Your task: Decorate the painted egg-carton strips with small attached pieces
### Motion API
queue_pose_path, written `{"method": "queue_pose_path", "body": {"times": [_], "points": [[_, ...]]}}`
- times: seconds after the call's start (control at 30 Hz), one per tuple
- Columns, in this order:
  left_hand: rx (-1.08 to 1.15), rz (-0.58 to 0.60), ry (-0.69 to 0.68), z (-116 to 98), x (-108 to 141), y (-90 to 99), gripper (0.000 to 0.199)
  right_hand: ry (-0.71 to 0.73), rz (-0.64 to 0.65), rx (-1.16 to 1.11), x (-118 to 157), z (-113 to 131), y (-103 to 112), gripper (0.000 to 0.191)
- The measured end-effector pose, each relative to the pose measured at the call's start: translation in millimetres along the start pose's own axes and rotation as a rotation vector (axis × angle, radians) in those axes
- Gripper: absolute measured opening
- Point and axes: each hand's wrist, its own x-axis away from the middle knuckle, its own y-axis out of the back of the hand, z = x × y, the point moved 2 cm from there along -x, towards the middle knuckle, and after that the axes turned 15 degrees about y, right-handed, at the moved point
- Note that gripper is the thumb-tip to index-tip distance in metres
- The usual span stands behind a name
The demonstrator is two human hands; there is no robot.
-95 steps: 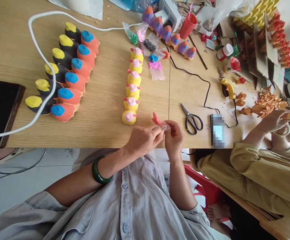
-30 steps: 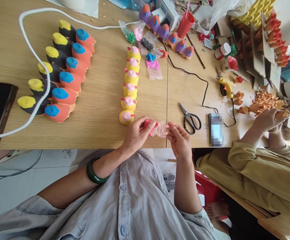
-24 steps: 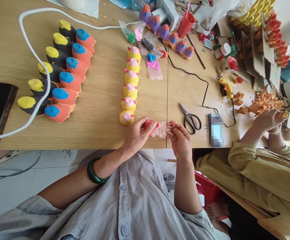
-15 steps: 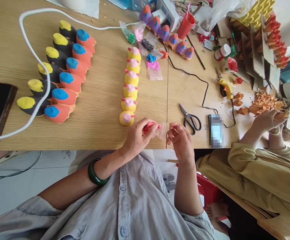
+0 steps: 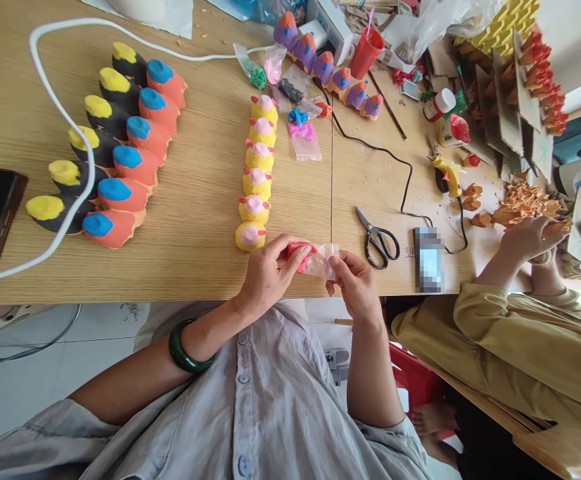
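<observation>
My left hand (image 5: 269, 268) is closed on a small clear plastic bag (image 5: 323, 261) with red modelling clay (image 5: 297, 252) inside. At the bag's other end, my right hand (image 5: 355, 280) pinches the clear plastic between thumb and fingers. Just beyond my left hand lies a row of yellow clay-covered egg-carton cups (image 5: 259, 157) with pink tops and small red bits on their sides. Several more small bags of clay lie farther off, among them a pink clay (image 5: 303, 131) and a green clay (image 5: 257, 78).
Black scissors (image 5: 377, 237) and a phone (image 5: 429, 260) lie to the right, near a yellow glue gun (image 5: 445, 175). Black-and-orange cup rows (image 5: 120, 157) sit left under a white cable (image 5: 50, 87). A co-worker's hand (image 5: 525, 240) is at far right.
My right hand has moved left and taken hold of the bag's free end; before, its fingers were curled beside it. The bag is now stretched between both hands.
</observation>
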Motion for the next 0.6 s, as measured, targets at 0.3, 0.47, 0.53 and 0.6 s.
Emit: {"method": "queue_pose_path", "body": {"times": [0.3,0.47,0.53,0.6], "points": [[0.031,0.117,0.098,-0.8,4.1,-3.5,0.028,0.044,-0.166,0.026,-6.5,-4.5,-3.9,0.038],[-0.004,0.092,0.064,-1.2,4.6,-3.1,0.026,-0.033,-0.076,0.011,-5.8,-7.4,-3.3,0.047],[-0.027,0.100,0.052,-2.9,4.9,-2.9,0.024,-0.016,-0.040,0.041,-5.9,-7.8,-2.8,0.051],[-0.027,0.108,0.047,-4.0,5.5,-2.6,0.023,0.050,-0.039,0.098,-6.6,-7.3,-2.3,0.054]]}}
